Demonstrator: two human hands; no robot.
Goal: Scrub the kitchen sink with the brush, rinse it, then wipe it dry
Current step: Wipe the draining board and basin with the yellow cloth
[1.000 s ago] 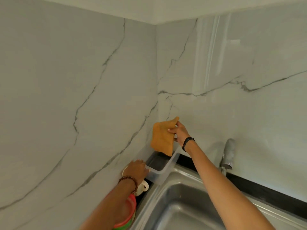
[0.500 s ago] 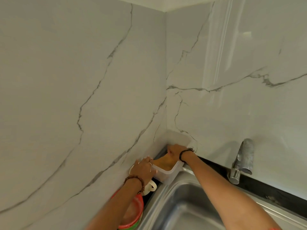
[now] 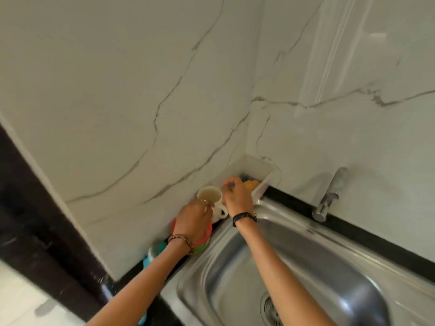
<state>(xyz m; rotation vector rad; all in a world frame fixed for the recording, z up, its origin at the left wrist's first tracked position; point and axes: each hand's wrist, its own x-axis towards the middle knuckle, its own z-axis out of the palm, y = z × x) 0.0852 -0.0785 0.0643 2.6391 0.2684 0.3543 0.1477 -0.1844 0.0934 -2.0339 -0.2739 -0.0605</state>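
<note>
The steel sink (image 3: 306, 260) fills the lower right, its drain (image 3: 270, 310) near the bottom edge. An orange cloth (image 3: 250, 184) lies inside a white plastic container (image 3: 264, 171) in the wall corner. My right hand (image 3: 236, 197) hovers at the container's near end with fingers bent down and apart, clear of the cloth. My left hand (image 3: 194, 220) rests against a white mug (image 3: 209, 196) just left of the container; its fingers are curled at the mug's side, and the grip is unclear. No brush is in view.
A chrome faucet (image 3: 329, 196) stands on the black counter strip behind the sink. Stacked red and green bowls (image 3: 204, 242) and a teal item (image 3: 148, 260) sit under my left wrist. Marble walls close in on the left and back.
My right hand has let go of the orange cloth in the container and drawn back to its near end. My left hand moved off the container to the mug. The view tilted down.
</note>
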